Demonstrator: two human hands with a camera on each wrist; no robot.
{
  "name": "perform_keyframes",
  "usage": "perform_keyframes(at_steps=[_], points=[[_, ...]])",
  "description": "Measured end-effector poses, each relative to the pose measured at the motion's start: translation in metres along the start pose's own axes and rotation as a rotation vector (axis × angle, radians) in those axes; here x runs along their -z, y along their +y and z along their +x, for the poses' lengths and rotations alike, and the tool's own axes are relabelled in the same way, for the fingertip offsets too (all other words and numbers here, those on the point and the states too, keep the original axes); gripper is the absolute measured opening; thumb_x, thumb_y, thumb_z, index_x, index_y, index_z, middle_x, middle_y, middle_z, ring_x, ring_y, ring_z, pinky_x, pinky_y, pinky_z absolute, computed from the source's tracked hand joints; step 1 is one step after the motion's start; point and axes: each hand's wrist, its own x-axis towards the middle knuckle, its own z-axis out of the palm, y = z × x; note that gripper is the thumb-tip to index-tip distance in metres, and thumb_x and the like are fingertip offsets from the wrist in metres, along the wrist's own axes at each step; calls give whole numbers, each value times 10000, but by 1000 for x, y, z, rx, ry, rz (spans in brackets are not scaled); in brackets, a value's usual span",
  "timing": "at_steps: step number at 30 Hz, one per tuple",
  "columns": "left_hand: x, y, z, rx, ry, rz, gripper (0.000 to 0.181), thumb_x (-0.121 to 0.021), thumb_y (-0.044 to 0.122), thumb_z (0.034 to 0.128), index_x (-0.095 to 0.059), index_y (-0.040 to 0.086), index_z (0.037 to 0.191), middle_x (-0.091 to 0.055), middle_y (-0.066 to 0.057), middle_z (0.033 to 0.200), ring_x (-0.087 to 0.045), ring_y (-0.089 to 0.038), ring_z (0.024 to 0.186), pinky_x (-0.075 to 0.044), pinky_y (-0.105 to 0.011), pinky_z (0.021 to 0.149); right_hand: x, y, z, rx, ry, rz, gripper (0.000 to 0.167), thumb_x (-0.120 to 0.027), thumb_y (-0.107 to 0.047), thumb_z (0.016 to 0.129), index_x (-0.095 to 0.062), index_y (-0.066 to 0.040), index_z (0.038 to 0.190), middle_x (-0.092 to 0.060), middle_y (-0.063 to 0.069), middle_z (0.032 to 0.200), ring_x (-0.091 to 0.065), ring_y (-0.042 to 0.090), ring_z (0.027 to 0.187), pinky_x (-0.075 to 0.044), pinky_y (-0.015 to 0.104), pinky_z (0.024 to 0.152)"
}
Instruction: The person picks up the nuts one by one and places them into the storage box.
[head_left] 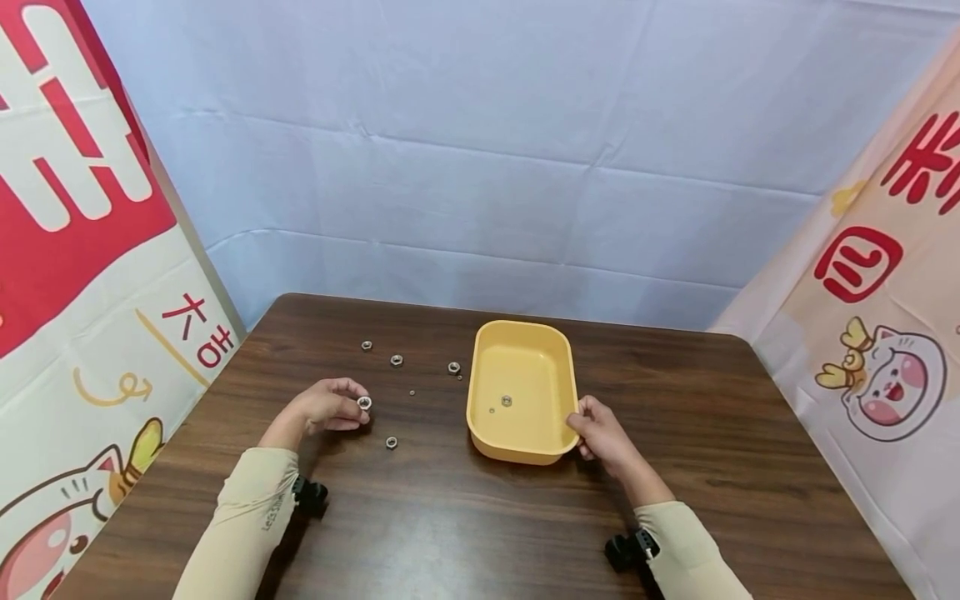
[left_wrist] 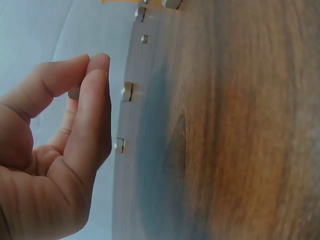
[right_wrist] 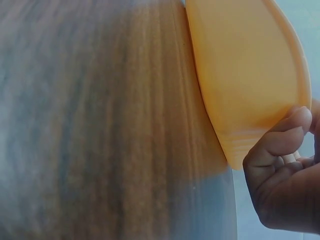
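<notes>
Sleeved arms (head_left: pixel 247 517) flank a yellow tray (head_left: pixel 536 375), left hand (head_left: pixel 333 406) pinching a nut (head_left: pixel 364 399), right hand (head_left: pixel 602 433) gripping the rim (head_left: pixel 573 383), seemingly for steadiness.

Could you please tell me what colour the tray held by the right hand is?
The tray is plain yellow, seen best in the head view.

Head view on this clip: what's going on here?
A person's left hand pinches a metal nut to the left of a yellow container, while the right hand grips that container's right side near its front corner. Two pieces of hardware, one larger than the other, lie inside it. Other loose nuts, a few larger and a couple tiny, are scattered on the dark wooden table left of the container.
</notes>
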Motion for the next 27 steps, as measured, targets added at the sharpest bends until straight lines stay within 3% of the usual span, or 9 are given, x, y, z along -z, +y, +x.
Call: perform_keyframes(at_steps=[12,19,27], points=[[3,1,-1,36,0,-17,250,-609,-157,768,-562,-16,968,-618,-152,850,-650,-227,768,-537,-348,699,0,-1,0,6,-1,-2,130,-479,10,851,-359,-35,826,-424,42,543,-376,111,391,-303,210,369],[-4,3,1,41,-16,16,233,-621,-140,758,-544,-15,939,-629,-152,829,-653,-226,761,-539,-342,686,0,-2,-1,6,-11,3,125,-477,9,852,-361,-32,832,-425,39,543,-377,109,390,-304,211,367],[-15,9,7,3,-42,52,191,-585,-121,790,-490,-33,930,-647,-127,831,-651,-234,789,-535,-355,703,1,-3,-1,11,-16,-6,131,-478,12,852,-358,-34,827,-422,36,546,-376,107,392,-303,209,367]])
